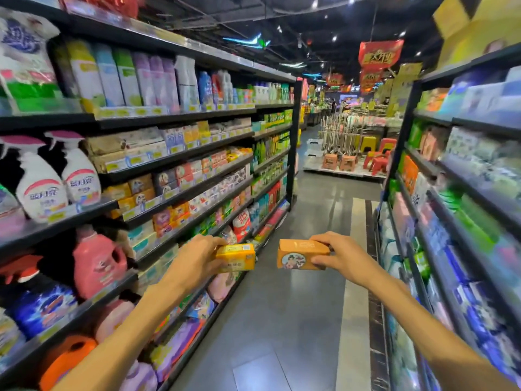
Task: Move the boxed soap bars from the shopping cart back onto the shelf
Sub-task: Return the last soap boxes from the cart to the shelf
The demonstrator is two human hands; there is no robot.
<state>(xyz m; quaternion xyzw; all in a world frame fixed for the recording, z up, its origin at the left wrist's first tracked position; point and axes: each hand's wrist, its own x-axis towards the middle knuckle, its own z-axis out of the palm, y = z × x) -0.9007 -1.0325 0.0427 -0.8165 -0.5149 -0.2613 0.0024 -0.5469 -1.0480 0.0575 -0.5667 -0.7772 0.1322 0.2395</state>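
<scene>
My left hand (194,256) grips a yellow boxed soap bar (238,257) from the left end. My right hand (342,255) holds an orange boxed soap bar (300,255) with a picture on its front, gripped at its right end. Both boxes hang side by side, a little apart, at chest height over the aisle floor. The left shelving unit (180,193) carries rows of boxed soap bars (146,193) in orange, yellow and white on its middle shelves. The shopping cart is out of view.
Spray bottles (59,179) and detergent jugs (97,261) fill the near left shelves. A second shelving unit (451,221) with packaged goods lines the right side. The grey aisle floor (296,306) runs ahead to plastic stools (377,159) and a display.
</scene>
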